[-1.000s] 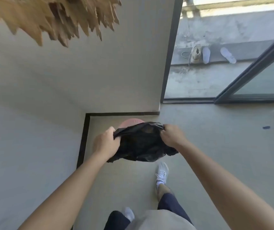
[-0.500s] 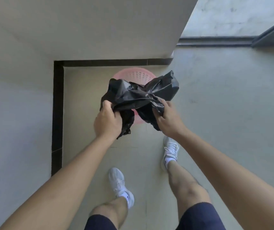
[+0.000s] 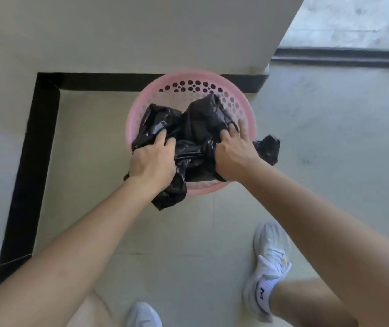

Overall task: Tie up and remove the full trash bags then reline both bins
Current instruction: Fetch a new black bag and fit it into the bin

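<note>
Both hands closed on the black bag (image 3: 195, 138), left hand (image 3: 152, 159) at the bin's (image 3: 188, 76) near-left rim, right hand (image 3: 233, 152) at its near-right rim, probably spreading the mouth so it folds over the rim as liner.

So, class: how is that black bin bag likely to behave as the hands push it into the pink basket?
The black bag looks floppy: it crumples between both hands. Probably light, since folds stand up unsupported. Its glossy film may slip off the basket rim.
</note>
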Available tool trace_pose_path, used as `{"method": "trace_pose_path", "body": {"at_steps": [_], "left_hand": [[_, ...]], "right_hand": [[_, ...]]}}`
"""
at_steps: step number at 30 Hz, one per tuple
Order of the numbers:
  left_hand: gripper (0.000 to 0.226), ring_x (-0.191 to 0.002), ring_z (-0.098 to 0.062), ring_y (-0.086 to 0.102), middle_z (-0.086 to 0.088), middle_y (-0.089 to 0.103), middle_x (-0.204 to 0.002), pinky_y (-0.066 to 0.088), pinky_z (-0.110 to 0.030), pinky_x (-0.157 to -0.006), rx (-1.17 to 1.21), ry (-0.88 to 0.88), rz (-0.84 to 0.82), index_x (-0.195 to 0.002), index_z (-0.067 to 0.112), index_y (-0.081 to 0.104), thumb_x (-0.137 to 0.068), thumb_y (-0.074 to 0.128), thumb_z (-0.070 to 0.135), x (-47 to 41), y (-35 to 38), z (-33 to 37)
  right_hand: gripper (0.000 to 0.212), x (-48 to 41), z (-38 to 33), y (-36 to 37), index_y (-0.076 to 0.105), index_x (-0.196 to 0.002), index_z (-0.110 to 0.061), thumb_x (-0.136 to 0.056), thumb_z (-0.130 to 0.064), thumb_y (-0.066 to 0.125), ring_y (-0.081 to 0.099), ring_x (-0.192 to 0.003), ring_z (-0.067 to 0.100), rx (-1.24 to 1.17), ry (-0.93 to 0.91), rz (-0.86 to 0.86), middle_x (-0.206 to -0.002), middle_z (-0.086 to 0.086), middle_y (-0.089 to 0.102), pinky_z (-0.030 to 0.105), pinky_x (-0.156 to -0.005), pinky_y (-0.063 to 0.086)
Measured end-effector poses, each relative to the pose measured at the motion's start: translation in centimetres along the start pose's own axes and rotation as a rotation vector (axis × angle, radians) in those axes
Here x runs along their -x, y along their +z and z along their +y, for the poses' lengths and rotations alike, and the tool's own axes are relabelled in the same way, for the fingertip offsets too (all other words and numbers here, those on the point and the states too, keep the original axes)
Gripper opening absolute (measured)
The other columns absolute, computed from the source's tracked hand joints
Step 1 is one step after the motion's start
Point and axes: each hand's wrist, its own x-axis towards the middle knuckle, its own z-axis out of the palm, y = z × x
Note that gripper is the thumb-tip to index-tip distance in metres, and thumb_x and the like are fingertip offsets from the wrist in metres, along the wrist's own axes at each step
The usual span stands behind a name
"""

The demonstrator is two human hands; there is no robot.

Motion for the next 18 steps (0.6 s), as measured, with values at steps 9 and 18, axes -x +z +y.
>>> {"method": "trace_pose_path", "body": {"at_steps": [9, 18], "left_hand": [[0.029, -0.102, -0.028, 0.058, -0.012, 0.059, -0.117, 0.048, -0.036, -0.085, 0.049, 0.102, -0.613, -0.117, 0.006, 0.058, -0.092, 0.042, 0.008, -7.9, 4.3, 1.0], [0.074, -0.125, -0.028, 0.047, -0.007, 0.045, -0.14, 0.044, -0.043, -0.098, 0.047, 0.195, 0.208, -0.145, 0.021, 0.034, -0.083, 0.07, 0.038, -3.6, -1.4, -1.5]], "right_hand": [[0.024, -4.9, -1.2, 3.6, 0.061, -0.113, -0.009, -0.098, -0.016, 0.045, 0.056, -0.09, 0.028, -0.152, -0.041, -0.374, -0.093, 0.006, 0.055, 0.036, -0.081, 0.05], [0.02, -0.1, 0.9, 0.0, 0.061, -0.116, -0.014, -0.097, -0.015, 0.054, 0.051, -0.072, 0.021, -0.212, 0.219, 0.365, -0.1, 0.004, 0.062, 0.033, -0.061, 0.045]]}}
